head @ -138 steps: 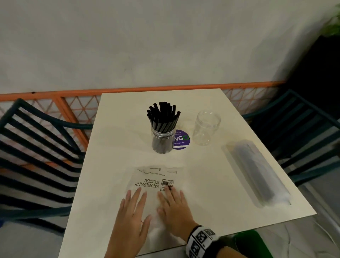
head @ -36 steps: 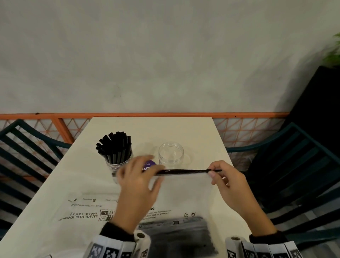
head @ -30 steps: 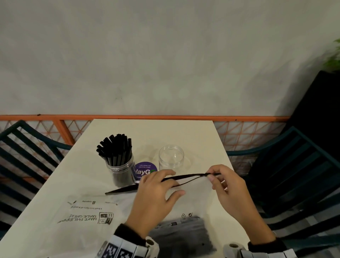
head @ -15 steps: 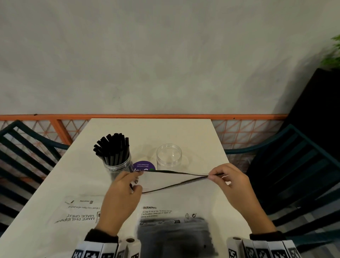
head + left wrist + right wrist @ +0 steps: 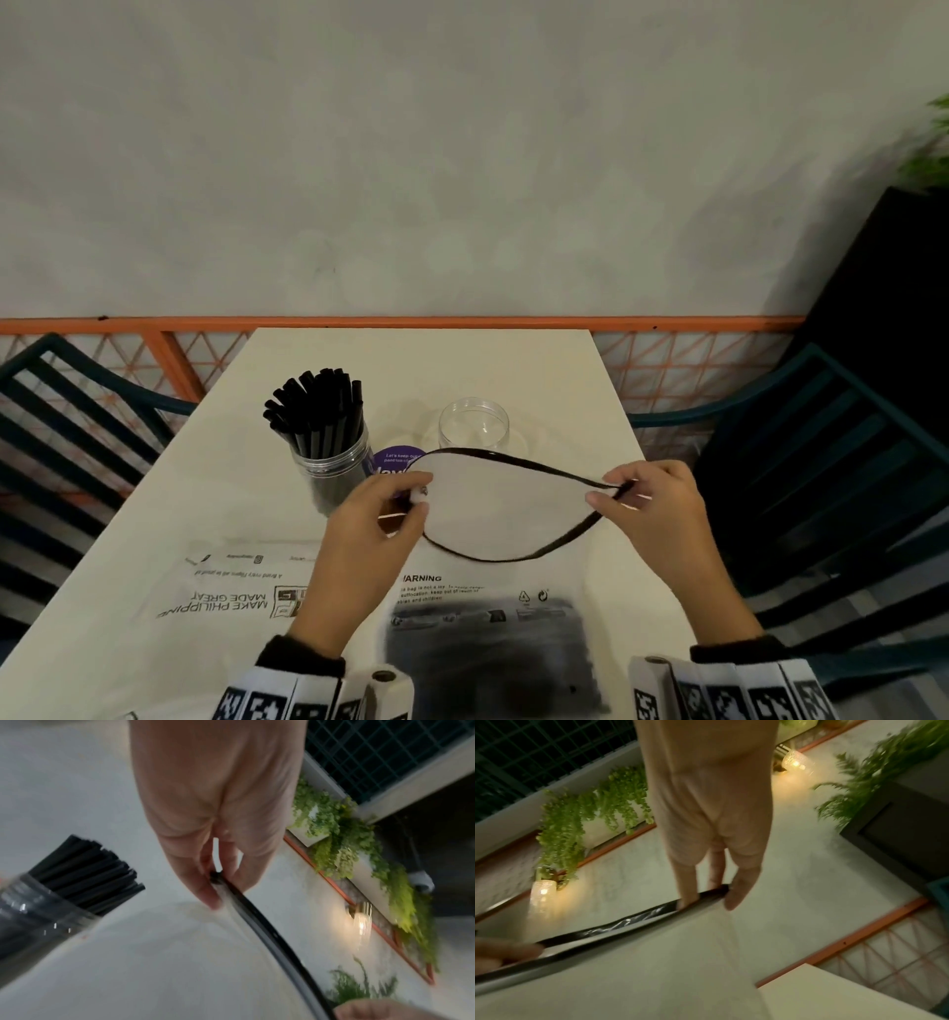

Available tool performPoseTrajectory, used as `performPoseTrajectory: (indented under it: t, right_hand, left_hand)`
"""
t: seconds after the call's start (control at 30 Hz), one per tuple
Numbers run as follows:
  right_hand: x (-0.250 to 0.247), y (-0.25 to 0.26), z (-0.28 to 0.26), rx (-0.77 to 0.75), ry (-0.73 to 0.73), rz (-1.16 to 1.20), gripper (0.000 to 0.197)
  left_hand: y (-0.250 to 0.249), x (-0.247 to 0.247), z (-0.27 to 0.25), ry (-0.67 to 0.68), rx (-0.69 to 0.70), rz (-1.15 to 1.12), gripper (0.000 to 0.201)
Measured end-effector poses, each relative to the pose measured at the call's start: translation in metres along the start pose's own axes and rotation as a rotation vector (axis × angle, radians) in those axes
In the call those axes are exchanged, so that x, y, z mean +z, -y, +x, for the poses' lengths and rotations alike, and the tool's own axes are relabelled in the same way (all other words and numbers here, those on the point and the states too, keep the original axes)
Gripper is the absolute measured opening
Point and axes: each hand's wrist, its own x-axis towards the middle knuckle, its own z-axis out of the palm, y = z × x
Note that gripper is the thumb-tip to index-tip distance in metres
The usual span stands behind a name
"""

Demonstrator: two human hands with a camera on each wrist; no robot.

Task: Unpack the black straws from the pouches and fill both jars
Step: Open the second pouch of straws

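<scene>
pinching opposite ends of the black-rimmed mouth of the clear, floppy plastic pouch (image 5: 493,591) of black straws above the white table (image 5: 215,514), left hand (image 5: 375,519) and right hand (image 5: 652,509) hold it agape; light, slippery film probably handles best gripped at that stiffer rim.

Black straws (image 5: 318,411) are filling 1 clear jar (image 5: 331,475); the other jar (image 5: 473,424) is showing clear. The pouch (image 5: 493,637) (black-rimmed) is showing black print. Cream table (image 5: 426,370), orange railing (image 5: 411,324), purple sticker (image 5: 393,460).
</scene>
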Motion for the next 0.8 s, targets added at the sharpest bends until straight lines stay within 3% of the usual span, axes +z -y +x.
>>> performPoseTrajectory:
  t: [0.13, 0.17, 0.23, 0.37, 0.47, 0.63, 0.77, 0.8]
  right_hand:
    - [0.014, 0.004, -0.002, 0.095, -0.058, 0.033, 0.018]
    - [0.017, 0.003, -0.002, 0.148, -0.014, 0.118, 0.016]
    - [0.02, 0.004, -0.002, 0.297, 0.122, 0.384, 0.019]
    - [0.009, 0.014, -0.002, 0.596, 0.51, 0.888, 0.023]
    - [0.001, 0.008, 0.001, 0.694, 0.715, 1.166, 0.051]
    - [0.001, 0.003, -0.002, 0.746, 0.666, 1.309, 0.039]
    - [-0.005, 0.008, -0.009, 0.51, 0.636, 1.047, 0.071]
    - [-0.004, 0.007, -0.009, 0.466, 0.595, 0.928, 0.065]
  left_hand:
    - [0.003, -0.001, 0.004, 0.067, -0.23, -0.542, 0.019]
    - [0.006, -0.003, 0.005, 0.102, -0.293, -0.707, 0.029]
    - [0.015, -0.006, 0.009, 0.19, -0.422, -0.931, 0.056]
    - [0.023, -0.008, 0.014, 0.228, -0.71, -1.063, 0.029]
    - [0.038, -0.014, 0.015, 0.203, -0.858, -1.167, 0.029]
    - [0.044, -0.017, 0.014, 0.158, -0.892, -1.142, 0.028]
    - [0.032, -0.019, 0.008, 0.199, -0.73, -0.886, 0.021]
    - [0.031, -0.018, 0.006, 0.206, -0.694, -0.764, 0.022]
